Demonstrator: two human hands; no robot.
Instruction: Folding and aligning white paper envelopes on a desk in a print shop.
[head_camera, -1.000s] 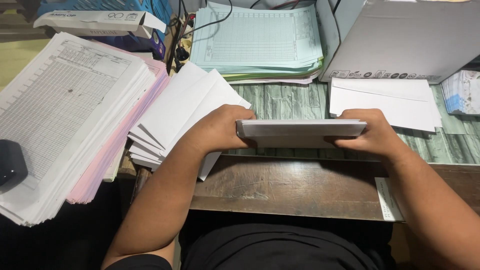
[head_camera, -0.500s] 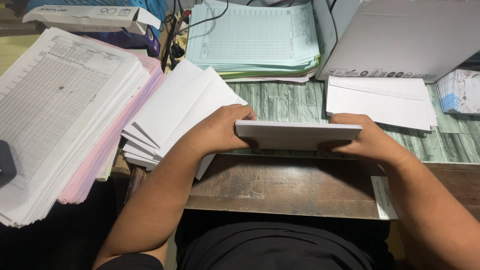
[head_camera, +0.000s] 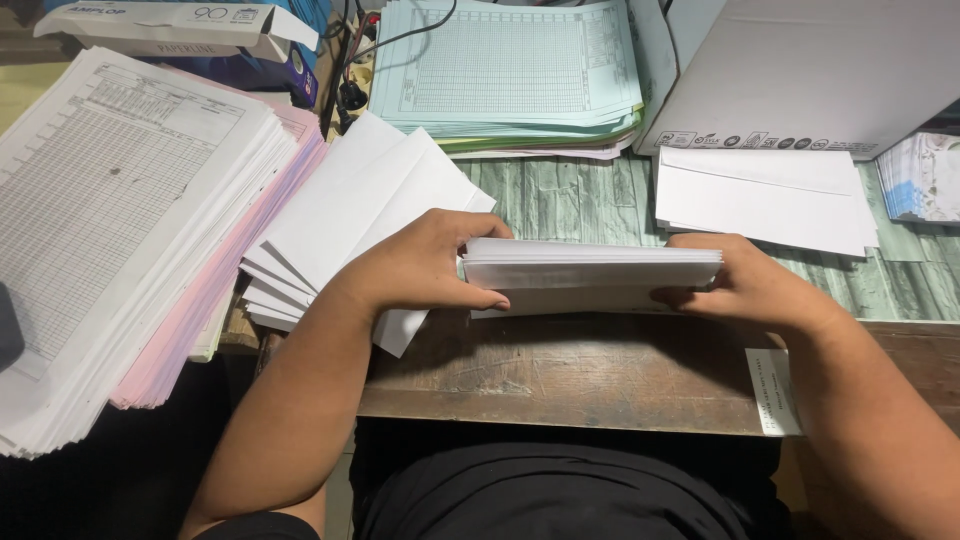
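Both hands hold one stack of white envelopes (head_camera: 592, 275) on edge over the near part of the wooden desk (head_camera: 560, 375), the stack lying lengthwise from left to right. The left hand (head_camera: 425, 268) is closed around the stack's left end, fingers curled over the top and thumb along the near face; the right hand (head_camera: 745, 285) grips the right end the same way (its fingertips are partly hidden behind the paper). Just left of the left hand, a fanned pile of loose white envelopes (head_camera: 345, 225) spreads toward the far side, its nearest corner passing under the wrist. Further left lies a thick pile of gridded white sheets (head_camera: 105, 215) resting on pink sheets (head_camera: 215, 290). At the far middle sits a stack of pale green ruled forms (head_camera: 505, 70), and to its right a white cardboard box (head_camera: 810, 70). A second small heap of white envelopes (head_camera: 765, 195) lies just in front of that box, beyond the right hand and apart from it.
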